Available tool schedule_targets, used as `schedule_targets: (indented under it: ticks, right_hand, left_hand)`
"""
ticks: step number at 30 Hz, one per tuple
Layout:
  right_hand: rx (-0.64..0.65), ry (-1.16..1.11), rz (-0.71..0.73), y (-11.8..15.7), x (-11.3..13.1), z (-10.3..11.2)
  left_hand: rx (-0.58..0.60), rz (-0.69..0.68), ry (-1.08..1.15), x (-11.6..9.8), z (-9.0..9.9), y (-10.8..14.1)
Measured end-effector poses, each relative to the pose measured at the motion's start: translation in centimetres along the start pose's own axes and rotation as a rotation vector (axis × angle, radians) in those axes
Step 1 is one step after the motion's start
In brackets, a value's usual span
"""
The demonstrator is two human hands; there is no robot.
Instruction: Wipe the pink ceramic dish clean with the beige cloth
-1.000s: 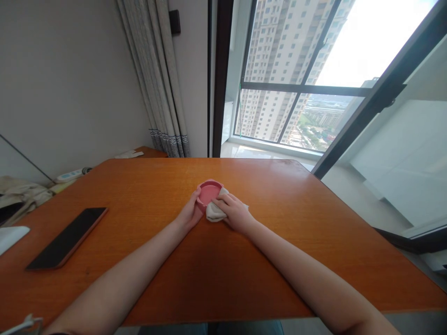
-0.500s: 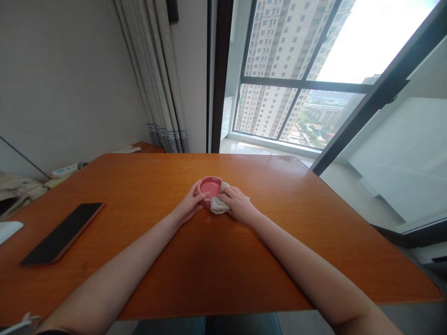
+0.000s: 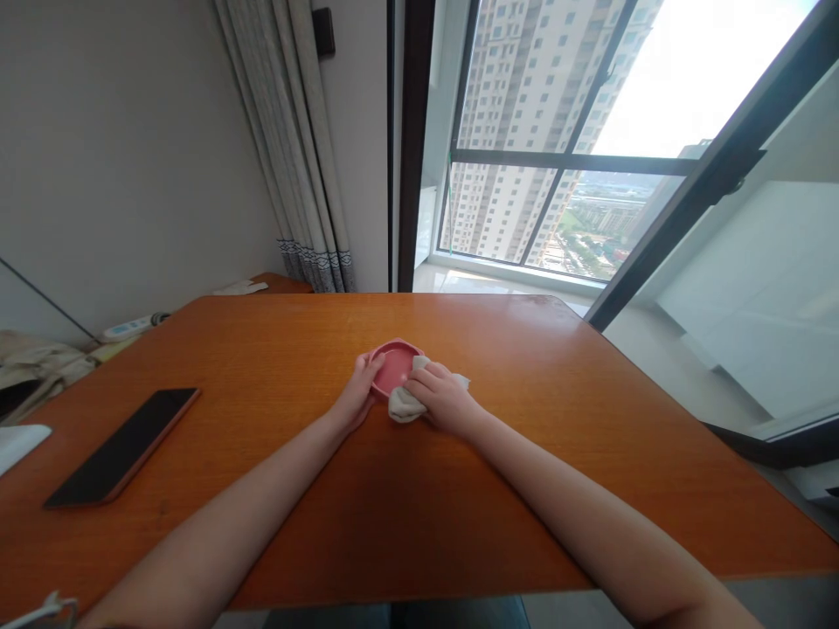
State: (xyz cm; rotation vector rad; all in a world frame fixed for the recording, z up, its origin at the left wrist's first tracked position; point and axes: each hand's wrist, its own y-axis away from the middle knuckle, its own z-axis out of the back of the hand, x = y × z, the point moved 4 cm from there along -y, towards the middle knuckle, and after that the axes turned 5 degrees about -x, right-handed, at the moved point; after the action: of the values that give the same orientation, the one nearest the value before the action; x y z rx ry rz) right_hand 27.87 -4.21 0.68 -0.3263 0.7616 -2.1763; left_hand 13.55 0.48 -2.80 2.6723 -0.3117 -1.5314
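A small pink dish with a low rim is tilted towards me over the middle of the table. My left hand grips its left side, thumb over the rim and the other fingers around the outside. In my right hand is a whitish cloth, bunched under the fingers and pressed against the dish's lower right edge. The fingertips of that hand rest at the inner rim. The underside of the dish is hidden.
The brown wooden table spans the view. A black phone lies on its left part, with a white object beyond it at the left edge. A white cable shows at the lower left. Behind stand a curtain and a large window.
The dish has tipped further, its far rim raised. My right hand and the cloth have shifted slightly left and down along its edge. The whole view has moved a little.
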Motion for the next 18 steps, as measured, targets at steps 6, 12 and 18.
schedule_targets:
  ticks: [6,12,18]
  right_hand:
    - [0.004,0.094,-0.041,-0.4,1.5,-0.1]
    - [0.063,0.120,-0.211,-0.5,2.3,-1.0]
    - [0.106,0.103,0.050,-0.2,-0.6,0.2]
  left_hand:
    - [-0.108,-0.095,0.065,0.2,0.1,0.2]
    - [-0.189,-0.050,0.045,1.3,0.0,0.9]
    - [0.038,0.022,0.014,-0.5,0.0,0.3]
